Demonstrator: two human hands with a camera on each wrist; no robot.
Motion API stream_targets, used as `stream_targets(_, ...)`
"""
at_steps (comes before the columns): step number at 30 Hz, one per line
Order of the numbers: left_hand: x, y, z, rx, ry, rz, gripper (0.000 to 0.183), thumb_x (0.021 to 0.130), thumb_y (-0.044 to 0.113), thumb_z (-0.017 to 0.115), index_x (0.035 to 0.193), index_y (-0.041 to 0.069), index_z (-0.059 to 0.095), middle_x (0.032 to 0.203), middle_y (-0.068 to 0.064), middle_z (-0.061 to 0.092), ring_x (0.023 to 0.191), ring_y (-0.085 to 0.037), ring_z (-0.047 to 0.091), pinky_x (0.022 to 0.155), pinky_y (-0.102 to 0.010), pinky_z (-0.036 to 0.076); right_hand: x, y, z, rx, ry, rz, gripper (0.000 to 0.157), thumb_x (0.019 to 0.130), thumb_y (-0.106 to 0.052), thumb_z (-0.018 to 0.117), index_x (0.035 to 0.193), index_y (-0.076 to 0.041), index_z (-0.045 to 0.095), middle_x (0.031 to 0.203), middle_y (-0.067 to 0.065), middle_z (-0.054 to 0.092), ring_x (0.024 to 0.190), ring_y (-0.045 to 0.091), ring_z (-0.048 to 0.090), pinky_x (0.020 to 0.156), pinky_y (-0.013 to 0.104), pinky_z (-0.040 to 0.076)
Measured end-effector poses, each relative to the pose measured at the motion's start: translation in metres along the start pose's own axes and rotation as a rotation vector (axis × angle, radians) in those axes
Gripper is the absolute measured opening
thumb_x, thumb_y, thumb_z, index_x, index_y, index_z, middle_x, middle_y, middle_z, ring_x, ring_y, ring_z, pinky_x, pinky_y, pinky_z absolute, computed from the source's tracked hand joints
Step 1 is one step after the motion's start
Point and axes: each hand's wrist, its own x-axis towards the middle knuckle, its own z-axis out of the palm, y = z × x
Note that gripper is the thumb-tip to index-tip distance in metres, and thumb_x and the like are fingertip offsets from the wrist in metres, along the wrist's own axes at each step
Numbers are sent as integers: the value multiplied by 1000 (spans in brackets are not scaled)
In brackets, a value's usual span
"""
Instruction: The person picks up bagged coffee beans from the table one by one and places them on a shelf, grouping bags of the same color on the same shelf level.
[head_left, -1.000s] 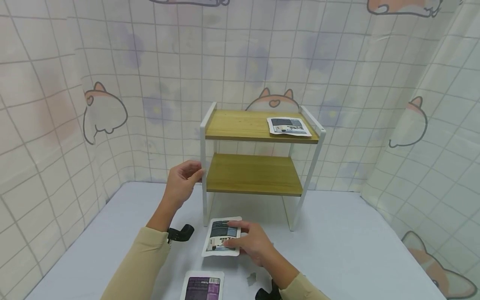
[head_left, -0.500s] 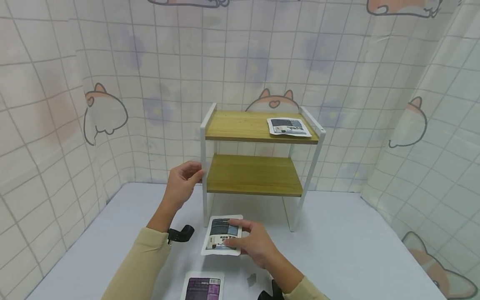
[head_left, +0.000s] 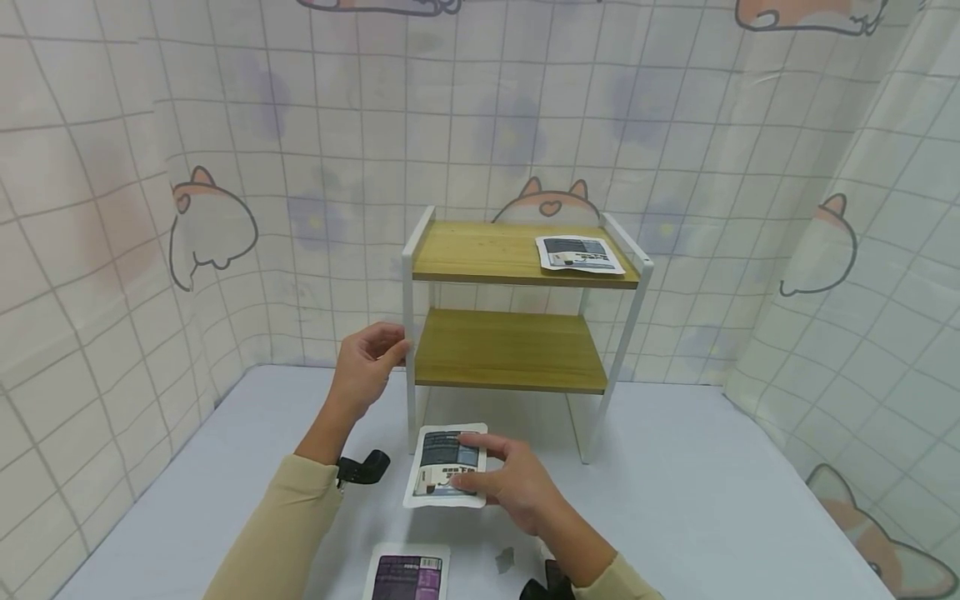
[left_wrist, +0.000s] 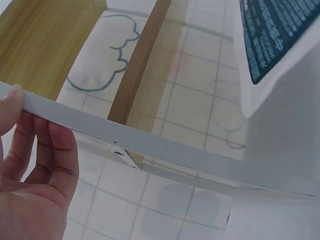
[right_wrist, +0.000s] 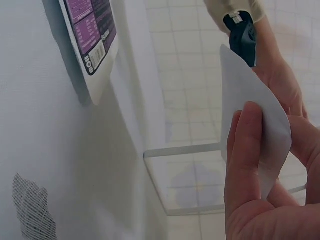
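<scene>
My right hand (head_left: 521,483) pinches the right edge of a flat white packet (head_left: 442,471) with a dark blue printed label. The packet is held above the table in front of the shelf's lower left side; in the right wrist view its plain white back (right_wrist: 257,115) shows, with fingers behind it. My left hand (head_left: 365,367) grips the left front white post of a two-tier shelf (head_left: 517,352); the left wrist view shows its thumb and fingers around the post (left_wrist: 80,117). A similar packet (head_left: 579,254) lies on the right of the top board.
A packet with a purple label (head_left: 407,573) lies on the white table (head_left: 675,483) near the front, partly out of view. A small grey patch (head_left: 505,560) is right of it. Grid-patterned cloth walls (head_left: 352,167) enclose the table at the back and sides.
My right hand has moved the held packet slightly up and away from me, towards the shelf. My left hand stays on the post, and the other packets have not moved.
</scene>
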Motion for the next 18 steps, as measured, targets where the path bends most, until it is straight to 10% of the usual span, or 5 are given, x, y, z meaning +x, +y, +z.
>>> stream_targets(18,1,-3,0,-4,8,16,21,99,14,69,116,2,70,111,-19,72,91,-14,71,81,-18,59,-7,-13,-5,68,-45,-23,64,83,-5,84,142,-13,61,144,19,53,100,23,71,84,39,64)
